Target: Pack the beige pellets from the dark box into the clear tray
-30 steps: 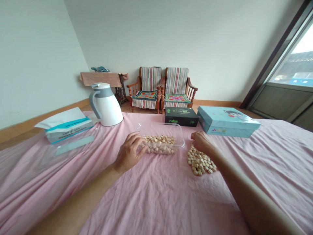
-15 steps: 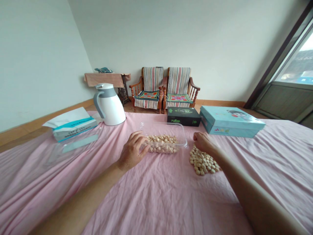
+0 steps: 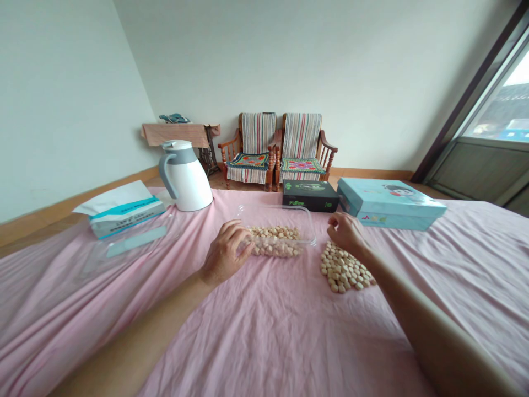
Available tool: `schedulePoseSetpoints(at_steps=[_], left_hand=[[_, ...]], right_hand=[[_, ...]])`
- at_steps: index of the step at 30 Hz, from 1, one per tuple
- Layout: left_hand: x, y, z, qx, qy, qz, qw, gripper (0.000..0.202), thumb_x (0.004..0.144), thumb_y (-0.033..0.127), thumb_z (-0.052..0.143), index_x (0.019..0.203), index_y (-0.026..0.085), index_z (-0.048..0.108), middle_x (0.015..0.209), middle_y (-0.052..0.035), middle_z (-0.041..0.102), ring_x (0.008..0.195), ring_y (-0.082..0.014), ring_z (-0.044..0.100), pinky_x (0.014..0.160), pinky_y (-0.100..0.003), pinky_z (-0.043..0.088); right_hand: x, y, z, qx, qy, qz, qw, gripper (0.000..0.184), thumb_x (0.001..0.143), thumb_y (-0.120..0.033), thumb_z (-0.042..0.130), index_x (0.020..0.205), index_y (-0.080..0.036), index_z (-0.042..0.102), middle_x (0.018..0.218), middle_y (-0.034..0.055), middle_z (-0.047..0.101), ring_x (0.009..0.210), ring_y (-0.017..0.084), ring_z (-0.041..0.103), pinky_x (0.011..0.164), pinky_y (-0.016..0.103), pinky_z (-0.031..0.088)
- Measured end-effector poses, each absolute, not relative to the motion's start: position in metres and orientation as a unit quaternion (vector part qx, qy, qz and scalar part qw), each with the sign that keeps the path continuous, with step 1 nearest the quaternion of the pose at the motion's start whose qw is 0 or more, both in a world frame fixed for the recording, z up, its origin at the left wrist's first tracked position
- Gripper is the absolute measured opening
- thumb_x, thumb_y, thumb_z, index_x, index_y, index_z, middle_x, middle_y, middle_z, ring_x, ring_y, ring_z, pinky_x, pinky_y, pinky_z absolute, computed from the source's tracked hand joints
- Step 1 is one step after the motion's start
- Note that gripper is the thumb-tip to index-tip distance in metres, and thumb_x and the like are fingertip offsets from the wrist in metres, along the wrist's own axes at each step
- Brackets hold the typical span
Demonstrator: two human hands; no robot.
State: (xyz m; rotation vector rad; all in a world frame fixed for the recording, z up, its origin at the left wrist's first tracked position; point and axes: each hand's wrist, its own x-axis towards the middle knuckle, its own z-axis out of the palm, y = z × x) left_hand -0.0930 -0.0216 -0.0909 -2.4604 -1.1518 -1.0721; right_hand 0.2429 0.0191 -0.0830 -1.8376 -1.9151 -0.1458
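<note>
Pale kernels (image 3: 275,243) are gathered in a clear plastic tray (image 3: 276,208), while a heap (image 3: 344,268) is left on a pink bedsheet (image 3: 268,342). The left hand (image 3: 225,255) is curled at the tray's kernels, the right hand (image 3: 345,232) clenched beside the heap; any grasp cannot be told.

No legible text, black box (image 3: 309,196) printing too blurred

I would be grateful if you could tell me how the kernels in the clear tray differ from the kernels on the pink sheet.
The kernels in the tray sit inside the clear plastic tray in a narrow band, whereas the kernels on the sheet lie directly on the pink sheet in a broader patch. The left hand is beside the tray's kernels; the right hand is curled just beyond the sheet's. Both lots are pale and rounded.
</note>
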Motion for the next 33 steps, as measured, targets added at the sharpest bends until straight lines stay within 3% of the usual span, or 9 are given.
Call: schedulePoseSetpoints(at_steps=[5, 9, 11, 16, 21, 24, 28, 33], left_hand=[[-0.094, -0.022, -0.091, -0.838, -0.39, -0.368, 0.101, 0.013, 0.085, 0.022, 0.054, 0.097, 0.02, 0.058, 0.098, -0.0064, 0.06, 0.116, -0.0251, 0.049, 0.101, -0.045, 0.042], [-0.094, -0.022, -0.091, -0.838, -0.386, -0.372, 0.097, 0.012, 0.085, 0.021, 0.054, 0.097, 0.02, 0.057, 0.098, -0.0066, 0.06, 0.116, -0.0252, 0.049, 0.101, -0.044, 0.043], [-0.095, -0.022, -0.091, -0.84, -0.384, -0.371, 0.097, 0.012, 0.085, 0.021, 0.054, 0.097, 0.02, 0.056, 0.097, -0.0063, 0.061, 0.116, -0.025, 0.049, 0.1, -0.044, 0.043], [-0.096, -0.023, -0.091, -0.841, -0.383, -0.37, 0.095, 0.013, 0.086, 0.02, 0.054, 0.099, 0.02, 0.055, 0.098, -0.006, 0.06, 0.117, -0.0254, 0.048, 0.101, -0.045, 0.043], [-0.095, -0.024, -0.09, -0.84, -0.386, -0.369, 0.096, 0.013, 0.085, 0.019, 0.054, 0.098, 0.02, 0.055, 0.098, -0.0057, 0.06, 0.117, -0.0252, 0.049, 0.101, -0.044, 0.043], [-0.094, -0.025, -0.088, -0.841, -0.384, -0.369, 0.098, 0.014, 0.085, 0.019, 0.054, 0.099, 0.02, 0.055, 0.098, -0.0058, 0.061, 0.117, -0.025, 0.048, 0.101, -0.044, 0.043], [-0.095, -0.025, -0.088, -0.841, -0.383, -0.37, 0.095, 0.014, 0.085, 0.018, 0.054, 0.099, 0.02, 0.055, 0.098, -0.006, 0.061, 0.117, -0.0252, 0.048, 0.1, -0.044, 0.044], [-0.096, -0.024, -0.088, -0.844, -0.383, -0.365, 0.089, 0.013, 0.086, 0.019, 0.054, 0.099, 0.019, 0.055, 0.1, -0.0061, 0.061, 0.117, -0.0246, 0.047, 0.101, -0.044, 0.043]], right_hand=[[0.206, 0.005, -0.039, -0.554, -0.709, 0.096, 0.426, 0.02, 0.074, -0.028, 0.053, 0.085, -0.017, 0.066, 0.078, 0.0046, 0.069, 0.069, 0.015, 0.06, 0.063, 0.025, 0.045], [0.198, 0.011, -0.032, -0.506, -0.705, 0.154, 0.472, 0.027, 0.078, -0.031, 0.05, 0.092, -0.015, 0.066, 0.082, 0.0056, 0.07, 0.071, 0.016, 0.062, 0.063, 0.025, 0.045], [0.206, 0.019, -0.04, -0.569, -0.701, 0.094, 0.419, 0.02, 0.077, -0.025, 0.05, 0.084, -0.016, 0.067, 0.077, 0.0046, 0.07, 0.069, 0.016, 0.061, 0.063, 0.025, 0.043], [0.216, 0.024, -0.072, -0.617, -0.775, 0.048, 0.131, 0.019, 0.068, -0.008, 0.052, 0.076, -0.017, 0.067, 0.076, 0.0061, 0.069, 0.073, 0.017, 0.06, 0.064, 0.023, 0.037], [0.211, 0.024, -0.088, -0.599, -0.795, 0.047, 0.079, 0.017, 0.07, -0.007, 0.051, 0.074, -0.015, 0.065, 0.079, 0.0091, 0.067, 0.076, 0.017, 0.059, 0.065, 0.023, 0.036], [0.218, 0.029, -0.08, -0.622, -0.769, 0.026, 0.145, 0.019, 0.067, -0.006, 0.049, 0.073, -0.016, 0.063, 0.078, 0.0067, 0.065, 0.075, 0.016, 0.057, 0.067, 0.023, 0.037], [0.218, 0.028, -0.056, -0.605, -0.729, 0.019, 0.319, 0.013, 0.07, -0.013, 0.051, 0.077, -0.017, 0.062, 0.076, 0.004, 0.063, 0.068, 0.014, 0.056, 0.065, 0.023, 0.041], [0.193, 0.013, -0.036, -0.484, -0.735, 0.194, 0.435, 0.017, 0.075, -0.027, 0.055, 0.087, -0.017, 0.062, 0.073, 0.0026, 0.065, 0.065, 0.014, 0.058, 0.06, 0.024, 0.045]])
